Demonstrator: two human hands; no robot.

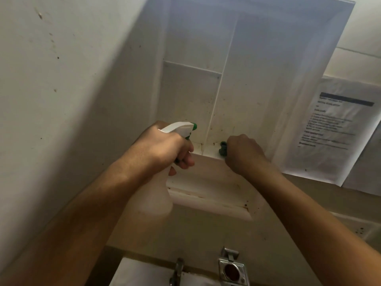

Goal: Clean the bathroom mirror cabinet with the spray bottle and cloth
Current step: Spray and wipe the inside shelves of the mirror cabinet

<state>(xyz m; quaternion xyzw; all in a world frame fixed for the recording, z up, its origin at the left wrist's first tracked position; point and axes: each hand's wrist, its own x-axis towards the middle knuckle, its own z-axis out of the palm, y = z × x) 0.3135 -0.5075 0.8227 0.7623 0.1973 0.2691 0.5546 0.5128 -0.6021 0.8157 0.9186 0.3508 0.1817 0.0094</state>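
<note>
The white cabinet [247,83] hangs on the wall above the sink, open, with its door [321,58] swung out to the right. Dark specks dirty its inner back and bottom ledge. My left hand [165,147] grips the neck of a translucent white spray bottle [154,195]; its green nozzle points at the cabinet's lower interior. My right hand [243,153] holds a small dark green cloth [223,149] bunched in its fingers and presses it on the cabinet's bottom ledge. Most of the cloth is hidden by the hand.
A printed paper sheet [334,124] is stuck on the wall to the right of the door. Below are a white sink [132,273], a metal tap [177,269] and a metal fitting [232,269]. A stained white wall [61,100] closes in on the left.
</note>
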